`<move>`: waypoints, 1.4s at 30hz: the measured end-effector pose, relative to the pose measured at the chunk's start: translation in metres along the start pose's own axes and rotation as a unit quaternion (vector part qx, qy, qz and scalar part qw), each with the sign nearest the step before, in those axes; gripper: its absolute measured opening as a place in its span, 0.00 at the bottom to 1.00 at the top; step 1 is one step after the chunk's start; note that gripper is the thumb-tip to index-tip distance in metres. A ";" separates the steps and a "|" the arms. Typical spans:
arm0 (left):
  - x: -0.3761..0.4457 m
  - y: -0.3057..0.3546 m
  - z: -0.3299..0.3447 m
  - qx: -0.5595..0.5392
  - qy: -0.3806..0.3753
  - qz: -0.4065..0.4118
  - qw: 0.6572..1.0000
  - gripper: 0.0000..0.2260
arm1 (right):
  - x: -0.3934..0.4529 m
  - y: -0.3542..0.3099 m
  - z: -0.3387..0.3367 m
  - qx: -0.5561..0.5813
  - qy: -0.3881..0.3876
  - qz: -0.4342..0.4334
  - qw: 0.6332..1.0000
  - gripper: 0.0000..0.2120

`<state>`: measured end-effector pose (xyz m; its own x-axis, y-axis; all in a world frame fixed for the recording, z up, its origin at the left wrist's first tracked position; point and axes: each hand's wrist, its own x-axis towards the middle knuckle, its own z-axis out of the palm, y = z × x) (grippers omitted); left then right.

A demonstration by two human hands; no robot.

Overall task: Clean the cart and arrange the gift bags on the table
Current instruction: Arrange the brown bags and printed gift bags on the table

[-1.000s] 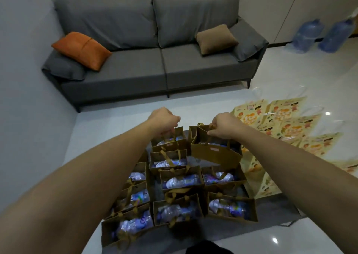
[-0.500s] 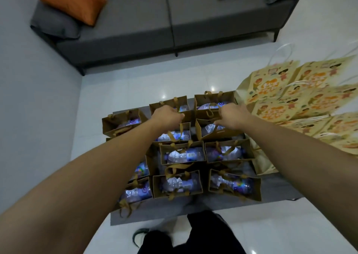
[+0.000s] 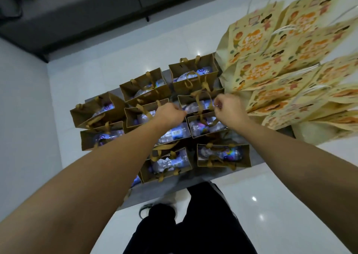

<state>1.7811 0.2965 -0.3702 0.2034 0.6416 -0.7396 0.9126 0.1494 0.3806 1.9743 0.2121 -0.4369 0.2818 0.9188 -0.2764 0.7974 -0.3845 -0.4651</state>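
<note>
Reaching over a low grey table (image 3: pixel 257 157), we work on rows of small brown gift bags (image 3: pixel 100 109), each standing upright with a plastic water bottle (image 3: pixel 175 134) lying inside and ribbon handles flopped over the rim. At far left a grey sofa (image 3: pixel 77 15) runs along the wall beyond the white tiled floor (image 3: pixel 96 67). Our left hand (image 3: pixel 170 112) sits curled at the middle of the cluster, its fingers closed at the left rim of one brown bag in the second row from the far edge; whether they grip the rim or a ribbon we cannot tell. Just to its right, our right hand (image 3: pixel 227 106) is curled too, fingertips pinched together at the right rim of that same bag (image 3: pixel 197 103), beside its ribbon handle (image 3: pixel 201 94). The two hands are close but apart, the bag's opening between them. Farther right, a stack of larger cream bags with cartoon prints (image 3: pixel 275 63) leans fanned out against the table's right end, touching the nearest brown bags. Near us, dark trouser legs (image 3: pixel 203 224) stand on the floor below the table's near edge.
</note>
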 end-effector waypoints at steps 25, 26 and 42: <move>0.044 -0.012 0.117 0.123 -0.072 0.013 0.990 0.10 | 0.017 0.056 0.087 -0.227 -0.244 0.029 0.942 0.18; 0.043 -0.012 0.115 0.121 -0.071 0.016 0.990 0.10 | 0.018 0.053 0.084 -0.230 -0.242 0.030 0.942 0.15; 0.009 0.016 0.086 0.077 -0.021 0.058 0.995 0.07 | -0.027 0.033 0.035 0.084 -0.066 0.119 0.987 0.09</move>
<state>1.8277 0.2398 -0.4186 0.3216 0.6149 -0.7200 0.9251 -0.0421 0.3773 1.9742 0.1711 -0.4745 0.3696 0.7849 -0.4973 0.6145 -0.6079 -0.5029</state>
